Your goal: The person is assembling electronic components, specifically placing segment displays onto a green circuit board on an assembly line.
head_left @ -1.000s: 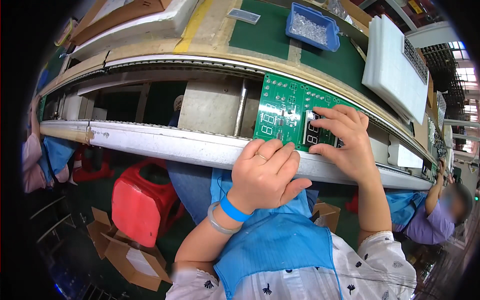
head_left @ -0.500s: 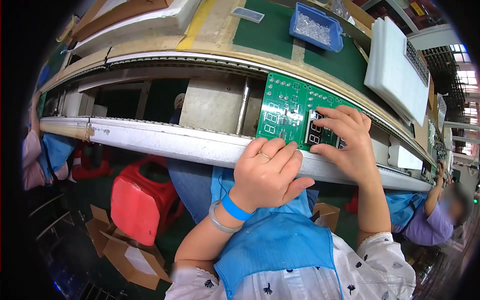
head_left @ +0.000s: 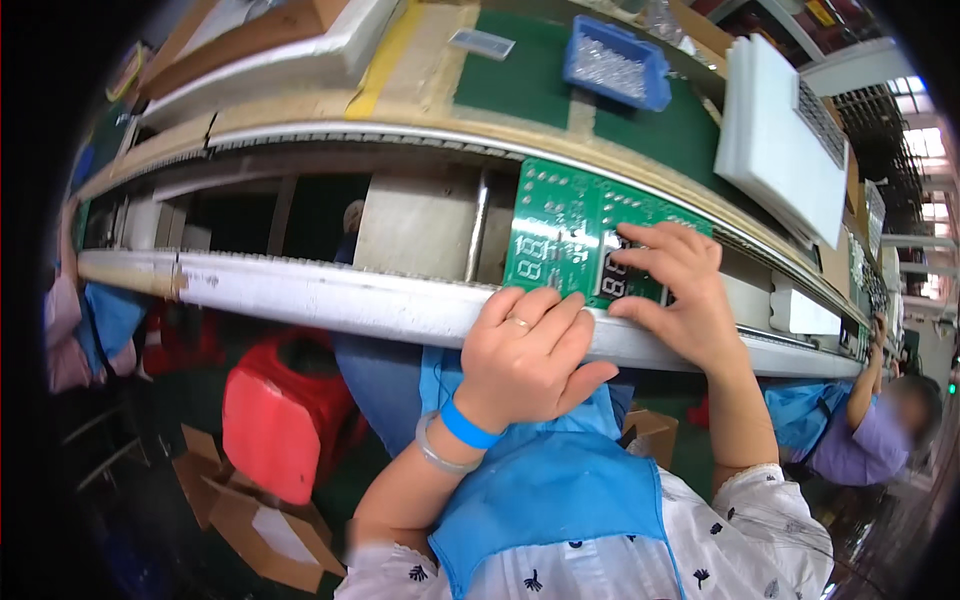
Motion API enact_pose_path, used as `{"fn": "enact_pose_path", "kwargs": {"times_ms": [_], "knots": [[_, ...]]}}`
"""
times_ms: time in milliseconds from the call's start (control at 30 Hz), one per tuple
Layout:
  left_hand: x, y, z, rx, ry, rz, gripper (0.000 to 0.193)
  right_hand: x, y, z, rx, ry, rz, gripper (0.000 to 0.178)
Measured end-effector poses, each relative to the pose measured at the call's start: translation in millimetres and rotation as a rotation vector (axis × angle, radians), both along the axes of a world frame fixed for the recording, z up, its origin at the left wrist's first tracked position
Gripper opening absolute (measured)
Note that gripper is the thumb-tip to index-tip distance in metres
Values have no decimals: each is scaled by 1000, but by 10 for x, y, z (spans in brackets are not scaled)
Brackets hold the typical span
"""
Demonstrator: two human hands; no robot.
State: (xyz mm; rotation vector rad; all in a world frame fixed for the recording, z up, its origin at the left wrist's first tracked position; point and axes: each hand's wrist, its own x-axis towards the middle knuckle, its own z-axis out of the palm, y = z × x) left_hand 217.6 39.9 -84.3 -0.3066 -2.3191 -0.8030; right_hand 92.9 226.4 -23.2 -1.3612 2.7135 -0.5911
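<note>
A green circuit board [head_left: 553, 205] lies across the two rails of the line, white digit outlines printed on its left part. My right hand [head_left: 685, 285] is over its right part, thumb and fingers closed about a black digit display module [head_left: 612, 285] with white segments. The fingers hide the module's right side and much of the board there. At the board's near edge, by the front rail, my left hand [head_left: 525, 355] has its fingers curled and its thumb sticking out to the right. Its fingertips are hidden, so whatever they hold does not show.
Beyond the far rail, a blue tray [head_left: 615, 65] of small clear parts stands on a green surface. White foam sheets [head_left: 780, 130] stand to its right. A red stool [head_left: 270, 425] and an open carton [head_left: 270, 535] are below left. Co-workers sit at both sides.
The whole picture has shifted slightly left and down. Both hands keep nearly the same places at the board, and the display module stays under my right hand.
</note>
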Motion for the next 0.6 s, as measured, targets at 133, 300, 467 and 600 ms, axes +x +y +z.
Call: {"fn": "enact_pose_path", "kwargs": {"times_ms": [133, 300, 467, 600], "knots": [[-2, 16, 17, -6, -6, -38, 48, -46, 88, 25, -61, 48, 76, 36], [45, -20, 39, -54, -16, -34, 47, -794, 350, 331, -354, 184, -71, 22], [4, 48, 58, -72, -29, -32, 41, -2120, 1004, 853, -161, 370, -365, 47], [11, 42, 30, -90, -42, -9, 38, -2588, 1047, 1110, 55, 250, -430, 71]]}}
